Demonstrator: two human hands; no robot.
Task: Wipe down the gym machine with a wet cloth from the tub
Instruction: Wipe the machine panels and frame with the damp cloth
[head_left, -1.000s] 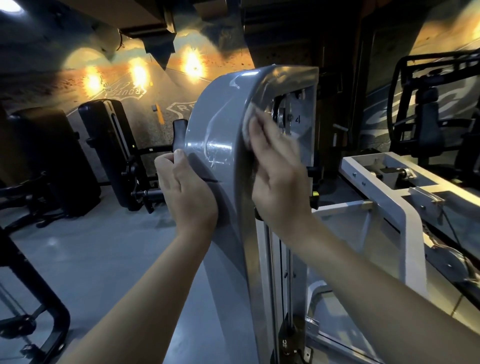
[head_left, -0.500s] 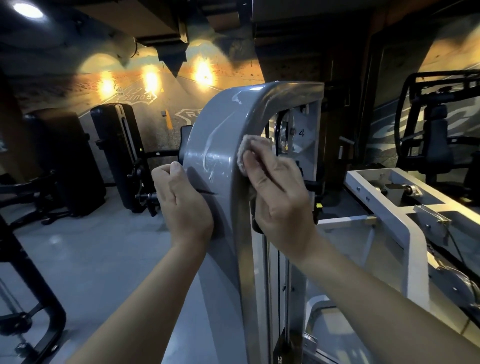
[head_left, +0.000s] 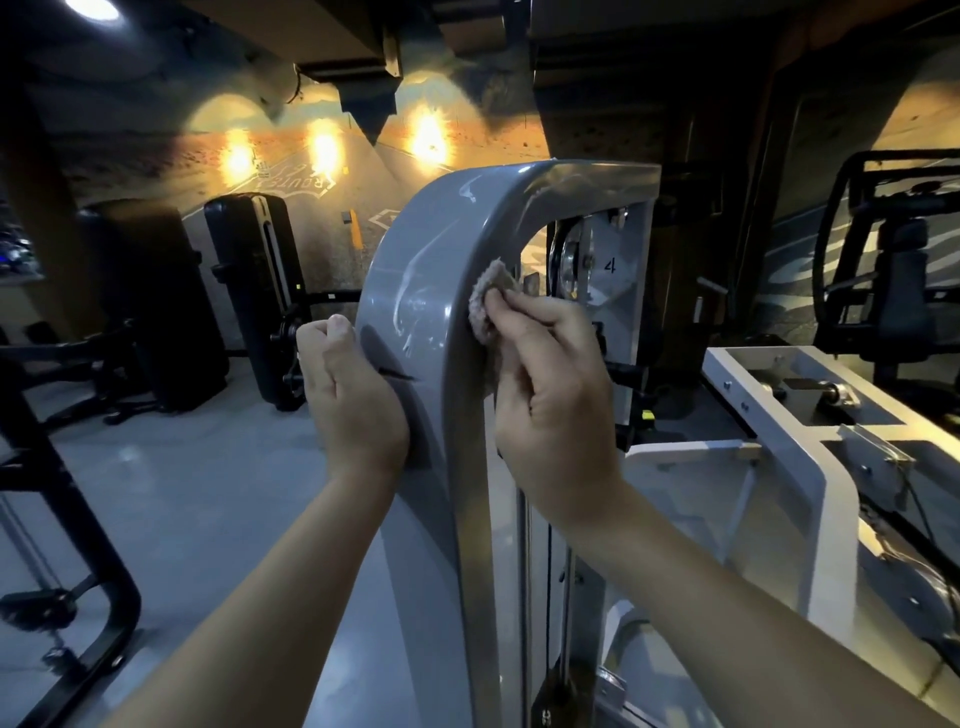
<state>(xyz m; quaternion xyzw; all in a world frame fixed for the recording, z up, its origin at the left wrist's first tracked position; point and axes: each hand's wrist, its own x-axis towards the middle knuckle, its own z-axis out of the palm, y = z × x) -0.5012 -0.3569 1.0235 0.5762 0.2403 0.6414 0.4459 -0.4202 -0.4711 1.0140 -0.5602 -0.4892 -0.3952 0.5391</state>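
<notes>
Gym machine (head_left: 431, 270): a grey curved cover was seen upright at centre, streaked with wet smears on its left face; a pulley (head_left: 569, 265) was housed inside its top opening.
White frame (head_left: 826, 467): set just beside the machine's right edge.
Right hand (head_left: 556, 405): raised at the cover's front edge, fingers and thumb curled, the cloth pinched between them.
Left hand (head_left: 353, 395): curled and braced against the cover's left face; whether anything was held could not be told.
Cloth (head_left: 485, 296): bunched, pressed against the cover's front edge.

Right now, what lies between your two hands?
In the head view, the grey machine cover stands between the left hand and the right hand, which holds the cloth against it.
</notes>
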